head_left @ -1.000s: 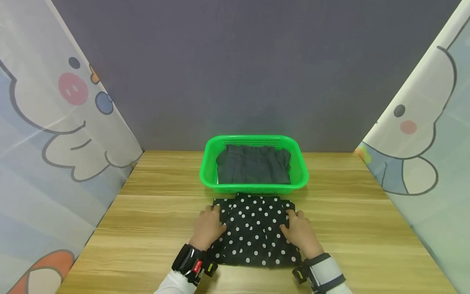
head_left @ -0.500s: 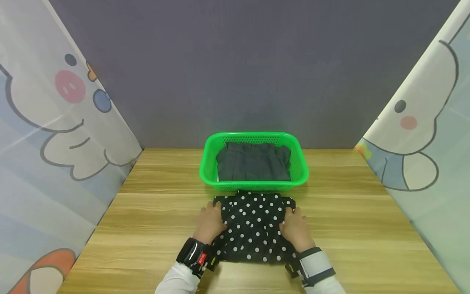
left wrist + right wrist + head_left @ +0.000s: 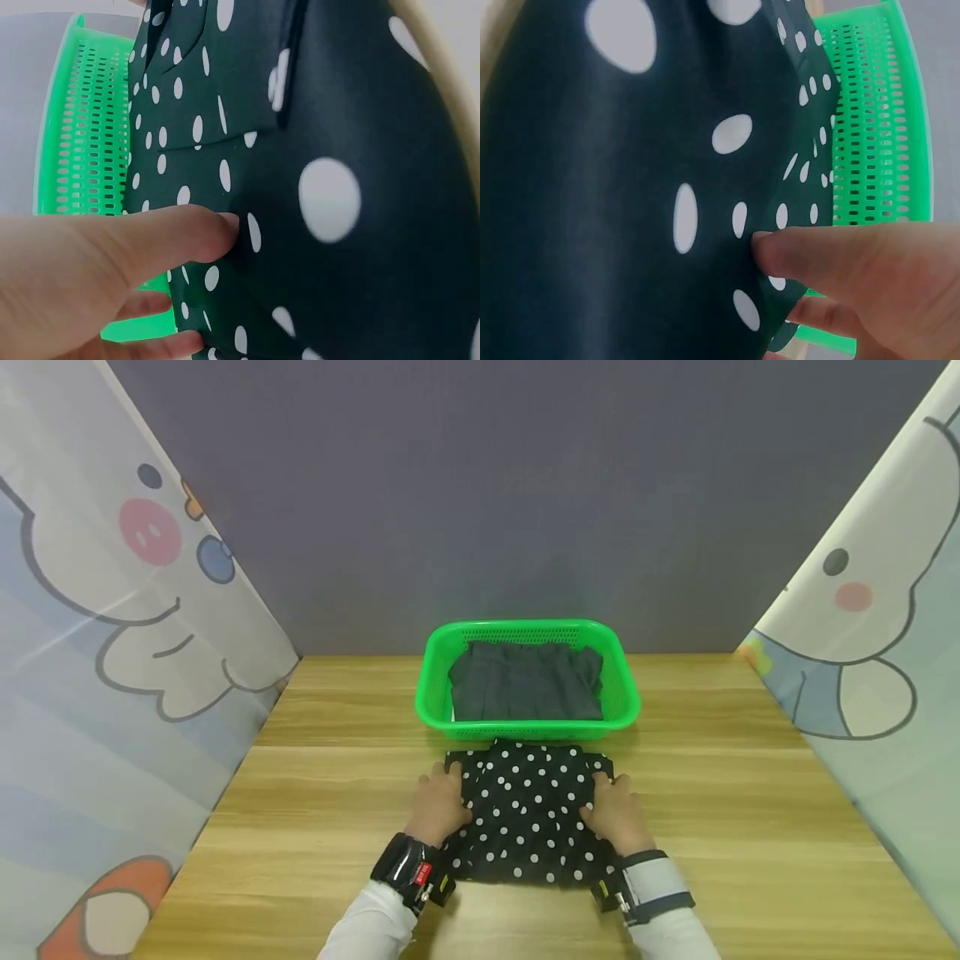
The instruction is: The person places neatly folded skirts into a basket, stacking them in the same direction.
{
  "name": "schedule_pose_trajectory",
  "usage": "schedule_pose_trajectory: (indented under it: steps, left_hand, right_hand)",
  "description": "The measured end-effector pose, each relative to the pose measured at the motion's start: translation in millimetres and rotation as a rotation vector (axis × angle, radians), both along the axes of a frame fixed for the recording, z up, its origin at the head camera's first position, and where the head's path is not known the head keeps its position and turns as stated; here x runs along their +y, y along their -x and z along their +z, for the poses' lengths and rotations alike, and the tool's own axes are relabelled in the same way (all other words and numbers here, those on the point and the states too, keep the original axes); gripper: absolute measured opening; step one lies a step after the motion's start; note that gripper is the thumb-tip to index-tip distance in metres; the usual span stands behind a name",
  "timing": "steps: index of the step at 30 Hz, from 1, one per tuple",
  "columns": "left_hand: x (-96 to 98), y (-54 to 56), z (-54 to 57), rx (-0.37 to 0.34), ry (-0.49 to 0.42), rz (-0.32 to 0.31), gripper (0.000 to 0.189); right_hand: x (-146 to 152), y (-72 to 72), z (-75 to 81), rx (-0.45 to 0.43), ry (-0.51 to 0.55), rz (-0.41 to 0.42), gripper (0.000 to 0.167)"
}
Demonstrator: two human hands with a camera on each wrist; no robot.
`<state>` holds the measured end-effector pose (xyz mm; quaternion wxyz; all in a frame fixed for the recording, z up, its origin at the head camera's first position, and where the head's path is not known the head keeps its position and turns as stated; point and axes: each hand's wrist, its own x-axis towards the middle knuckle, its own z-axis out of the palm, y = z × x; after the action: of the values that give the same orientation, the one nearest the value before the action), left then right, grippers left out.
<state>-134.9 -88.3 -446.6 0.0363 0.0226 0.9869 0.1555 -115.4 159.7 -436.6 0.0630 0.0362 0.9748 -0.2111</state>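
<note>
A black garment with white polka dots (image 3: 528,827) lies folded on the table, just in front of the basket. My left hand (image 3: 437,806) holds its left side, the thumb on top of the cloth and the other fingers at the edge. On the opposite side my right hand (image 3: 618,817) grips in the same way. In the left wrist view the thumb (image 3: 199,234) presses a small dent into the fabric. The right wrist view has the right thumb (image 3: 787,251) on the cloth, with fingers partly hidden at the edge.
Behind the garment stands a green perforated basket (image 3: 528,729) with a dark grey folded cloth (image 3: 528,685) in it. Wood-grain table (image 3: 322,827) extends to both sides. A dark grey panel (image 3: 525,502) closes off the back, and printed cartoon sheets flank the table.
The head view has shifted slightly, so everything sits a little higher in it. My right wrist has edged inward and forward. Garment and basket keep their places, with both hands still at the garment's sides.
</note>
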Motion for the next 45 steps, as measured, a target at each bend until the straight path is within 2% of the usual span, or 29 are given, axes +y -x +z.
schedule_pose_trajectory:
  steps: [8, 13, 17, 23, 30, 33, 38, 41, 45]
  left_hand:
    - [-1.7, 9.1, 8.5, -0.045, -0.003, 0.007, 0.072]
    - [-2.3, 18.6, 9.0, -0.033, -0.013, 0.009, 0.07]
    - [-0.7, 23.9, 7.3, -0.044, -0.03, 0.024, 0.068]
    - [2.4, 26.7, 8.1, -0.081, -0.058, 0.062, 0.066]
    - [8.7, 26.5, 11.4, -0.091, -0.067, 0.085, 0.07]
    - [12.3, 25.1, 10.4, -0.078, -0.081, 0.056, 0.064]
    - [16.1, 24.5, 6.4, -0.047, -0.09, 0.0, 0.054]
    - [16.1, 25.0, 5.6, -0.016, -0.096, -0.011, 0.05]
    - [14.4, 25.3, 4.6, -0.008, -0.111, -0.01, 0.045]
  right_hand:
    - [9, 10.6, 2.1, -0.017, 0.018, 0.034, 0.059]
    - [10, 19.0, 3.8, -0.023, 0.022, 0.031, 0.061]
    - [10, 24.6, 4.4, -0.063, 0.005, 0.024, 0.065]
    - [11, 31.8, 3.9, -0.115, -0.004, 0.019, 0.069]
    - [12, 34.1, 7.7, -0.162, 0.073, -0.013, 0.066]
    - [14, 31.9, 6.3, -0.154, 0.093, -0.021, 0.065]
    - [14, 31.2, -0.3, -0.118, 0.045, 0.012, 0.063]
    - [14, 31.5, -4.3, -0.1, 0.024, 0.027, 0.06]
    - [14, 30.3, -6.6, -0.087, 0.058, 0.032, 0.058]
